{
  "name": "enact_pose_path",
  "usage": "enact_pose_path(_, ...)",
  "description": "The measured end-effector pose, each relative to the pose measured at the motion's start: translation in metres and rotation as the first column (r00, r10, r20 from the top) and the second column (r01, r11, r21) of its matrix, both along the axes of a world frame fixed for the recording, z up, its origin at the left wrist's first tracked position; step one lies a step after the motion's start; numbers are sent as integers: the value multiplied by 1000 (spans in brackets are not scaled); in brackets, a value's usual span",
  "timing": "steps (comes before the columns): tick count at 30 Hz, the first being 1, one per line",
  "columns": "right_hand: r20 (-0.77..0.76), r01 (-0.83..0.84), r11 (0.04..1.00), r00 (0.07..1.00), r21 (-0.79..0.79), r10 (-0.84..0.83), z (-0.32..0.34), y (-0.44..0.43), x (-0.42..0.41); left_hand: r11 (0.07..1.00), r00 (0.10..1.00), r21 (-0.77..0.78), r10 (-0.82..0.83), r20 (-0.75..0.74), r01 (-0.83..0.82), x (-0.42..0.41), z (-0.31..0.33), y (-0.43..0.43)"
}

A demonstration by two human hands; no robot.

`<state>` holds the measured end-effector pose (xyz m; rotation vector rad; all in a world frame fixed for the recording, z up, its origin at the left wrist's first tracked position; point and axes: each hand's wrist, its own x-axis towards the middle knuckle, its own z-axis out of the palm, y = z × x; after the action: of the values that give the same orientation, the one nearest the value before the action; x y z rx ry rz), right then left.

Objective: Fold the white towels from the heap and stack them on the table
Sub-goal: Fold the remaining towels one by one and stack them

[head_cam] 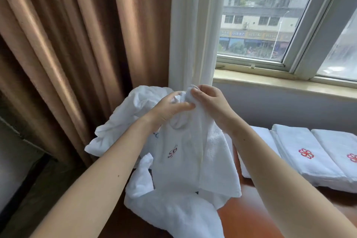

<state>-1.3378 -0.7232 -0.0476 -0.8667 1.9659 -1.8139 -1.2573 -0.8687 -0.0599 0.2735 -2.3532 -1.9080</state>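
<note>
Beside the brown curtain point(67, 44), over the heap point(133, 108), my left hand point(170, 109) and right hand point(210, 102) pinched the top of a white towel point(193, 160), which hung above the table point(241, 222); folded towels point(301, 152) lay side by side at right.

Bare tabletop point(239, 220) shows only as a strip between the hanging towel point(193, 160), gripped at its top by the left hand point(168, 109) and right hand point(210, 100), and the row of folded towels point(305, 152) on the right part near the far edge; the strip widens toward the near edge. The left part is covered by the heap point(123, 120), which rises against the brown curtain point(77, 54) and white curtain point(189, 35). Above the folded towels, space stands open up to the windowsill point(280, 83) and the wall point(289, 110) beneath it.
</note>
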Motion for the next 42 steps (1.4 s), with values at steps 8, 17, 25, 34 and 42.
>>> enact_pose_path(8,26,95,995,995,-9,-95,-10,14,-2,963,964,-60,257,-74,-262,-5,-2,15)
enact_pose_path(17,-343,434,862,877,261,-338,-26,30,-4,860,863,154,501,-67,-487,-5,5,17)
enact_pose_path(25,304,168,983,936,66,-181,-1,50,5,966,962,26,260,-89,-258,-12,2,53)
enact_pose_path(34,191,140,985,969,100,-157,-8,125,-9,890,891,-68,-453,-23,451,-22,3,125)
enact_pose_path(42,152,164,971,970,175,-191,-15,209,-23,963,950,-264,-33,-310,-52,-63,-5,194)
